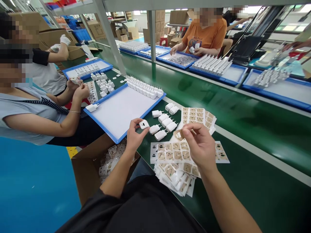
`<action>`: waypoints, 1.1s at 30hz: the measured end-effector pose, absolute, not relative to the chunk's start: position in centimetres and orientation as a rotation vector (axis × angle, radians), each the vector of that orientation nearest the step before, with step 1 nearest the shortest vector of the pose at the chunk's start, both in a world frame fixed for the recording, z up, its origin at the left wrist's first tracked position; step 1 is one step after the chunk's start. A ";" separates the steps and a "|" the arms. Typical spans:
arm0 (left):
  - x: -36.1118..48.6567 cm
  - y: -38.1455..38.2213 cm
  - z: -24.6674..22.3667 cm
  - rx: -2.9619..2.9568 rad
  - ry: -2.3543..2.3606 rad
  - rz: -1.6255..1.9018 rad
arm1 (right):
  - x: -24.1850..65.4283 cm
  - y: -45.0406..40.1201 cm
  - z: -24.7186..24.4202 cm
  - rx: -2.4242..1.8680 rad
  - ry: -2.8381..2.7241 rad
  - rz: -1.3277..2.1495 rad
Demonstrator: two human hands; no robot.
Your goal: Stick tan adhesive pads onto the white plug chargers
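Between the thumb and fingers of my left hand (pixel 135 136) is a white USB charger (pixel 144 124), its port face turned up toward me. My right hand (pixel 200 145) pinches a small tan sticker (pixel 179 135) above the sheets. Below it lies a sticker sheet (pixel 170 152) with rows of tan stickers, on top of a fanned pile of sheets (pixel 176 178). More sticker sheets (pixel 198 116) rest just behind. Several loose white chargers (pixel 166 121) lie on the green table between my two hands.
A blue-rimmed tray (pixel 116 108) at my left holds a row of chargers (pixel 144 87) along its far edge. Below it stands an open cardboard box (pixel 87 168) with used sheets. Co-workers sit at left and across the green belt (pixel 184 85), where more trays (pixel 218 69) line up.
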State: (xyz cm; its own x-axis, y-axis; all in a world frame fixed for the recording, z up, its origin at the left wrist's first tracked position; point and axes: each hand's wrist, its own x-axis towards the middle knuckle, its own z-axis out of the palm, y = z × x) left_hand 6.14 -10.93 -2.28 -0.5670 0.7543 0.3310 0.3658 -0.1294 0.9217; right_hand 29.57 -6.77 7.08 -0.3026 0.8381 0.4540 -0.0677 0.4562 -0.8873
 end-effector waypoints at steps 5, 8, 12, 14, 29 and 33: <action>3.9 -8.1 -4.9 1.107 1.784 1.629 | 29.2 -5.8 6.1 -0.735 -1.710 1.053; 4.0 -6.9 -6.2 1.121 1.760 1.560 | 28.9 -5.3 5.5 -0.786 -1.751 1.058; 4.9 -7.6 -5.5 1.161 1.813 1.554 | 28.6 -4.7 4.8 -0.855 -1.779 1.071; 5.6 -8.9 -3.9 1.241 1.851 1.585 | 28.4 -4.7 4.5 -0.855 -1.806 1.059; 0.7 -19.7 -2.4 1.262 1.613 0.857 | 27.5 -4.5 1.9 -0.914 -2.653 0.705; -5.8 -22.7 -6.8 1.060 2.039 0.589 | 27.8 -3.6 0.6 -1.024 -2.819 0.634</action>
